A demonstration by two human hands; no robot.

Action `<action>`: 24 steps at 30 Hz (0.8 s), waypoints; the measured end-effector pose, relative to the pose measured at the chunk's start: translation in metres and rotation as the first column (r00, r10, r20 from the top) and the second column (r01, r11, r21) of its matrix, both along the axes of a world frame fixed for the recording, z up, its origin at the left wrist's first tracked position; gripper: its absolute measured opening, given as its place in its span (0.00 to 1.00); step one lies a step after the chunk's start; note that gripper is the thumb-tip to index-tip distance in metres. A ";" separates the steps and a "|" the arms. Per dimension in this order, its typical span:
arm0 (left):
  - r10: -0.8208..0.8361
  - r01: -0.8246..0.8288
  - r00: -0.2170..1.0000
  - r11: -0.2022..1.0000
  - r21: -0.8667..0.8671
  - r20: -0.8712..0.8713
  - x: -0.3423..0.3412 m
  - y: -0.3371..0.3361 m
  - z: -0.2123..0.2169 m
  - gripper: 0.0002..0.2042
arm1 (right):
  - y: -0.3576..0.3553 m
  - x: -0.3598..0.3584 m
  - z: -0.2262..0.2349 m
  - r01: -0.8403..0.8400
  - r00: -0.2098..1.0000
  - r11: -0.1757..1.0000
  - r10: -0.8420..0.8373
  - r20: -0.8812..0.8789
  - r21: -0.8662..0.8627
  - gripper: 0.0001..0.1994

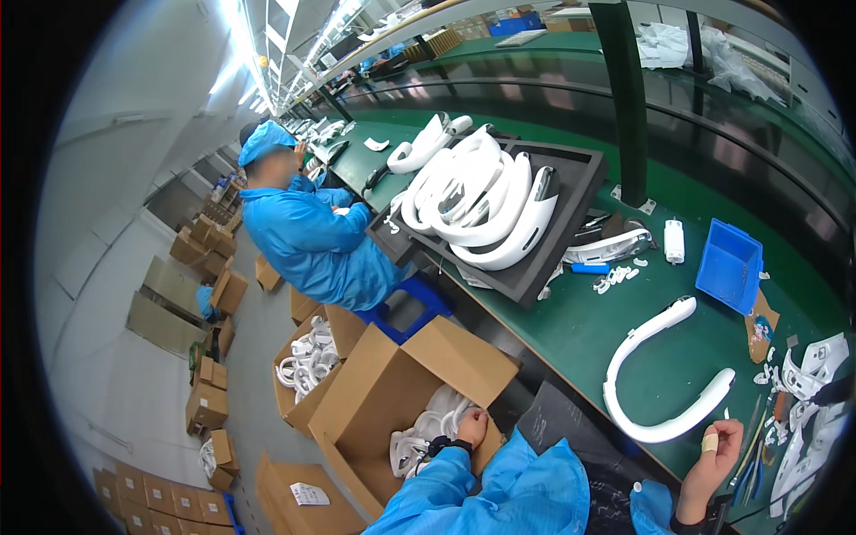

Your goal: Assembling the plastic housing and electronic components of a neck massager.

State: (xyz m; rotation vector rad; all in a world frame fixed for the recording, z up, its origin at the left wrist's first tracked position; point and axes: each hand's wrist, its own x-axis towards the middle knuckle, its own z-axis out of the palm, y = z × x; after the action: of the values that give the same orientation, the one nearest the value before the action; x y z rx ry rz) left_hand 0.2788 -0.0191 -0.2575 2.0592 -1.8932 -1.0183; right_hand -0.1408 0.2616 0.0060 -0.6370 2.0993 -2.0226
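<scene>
Our left hand (471,428) dips into the open brown box (392,401) at seven o'clock and grabs a white band (439,419). Our right hand (713,456), at five o'clock, rests loose, holding nothing, beside the white band on the desk (664,370), ready to work. A blue bin (731,265) sits at three o'clock.

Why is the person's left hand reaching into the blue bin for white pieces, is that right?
Not quite. The head view shows the left hand reaching into a cardboard box on the floor, among white pieces. The blue bin sits on the green table, untouched.
</scene>
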 end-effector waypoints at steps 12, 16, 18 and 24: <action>0.015 -0.015 1.000 0.999 0.040 0.007 -0.016 0.003 0.027 0.20 | 0.002 0.000 0.003 -0.013 0.998 1.000 0.013 0.056 -0.012 0.03; 0.020 -0.020 1.000 0.999 0.039 -0.004 -0.012 0.003 0.021 0.20 | 0.002 0.000 0.004 -0.011 0.998 1.000 0.011 0.061 -0.001 0.03; 0.009 -0.009 1.000 0.999 0.030 0.000 -0.010 0.002 0.016 0.20 | 0.000 0.001 0.008 -0.007 0.998 1.000 0.008 0.069 -0.017 0.03; -0.010 0.009 0.999 1.000 0.024 0.037 -0.012 -0.007 0.015 0.18 | -0.002 -0.001 0.009 -0.004 0.997 0.999 0.006 0.076 -0.035 0.03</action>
State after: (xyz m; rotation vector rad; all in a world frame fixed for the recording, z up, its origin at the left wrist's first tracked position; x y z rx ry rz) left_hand 0.2666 -0.0256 -0.2422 2.0982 -1.9196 -1.0165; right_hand -0.1413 0.2592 0.0147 -0.5607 2.0220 -2.0513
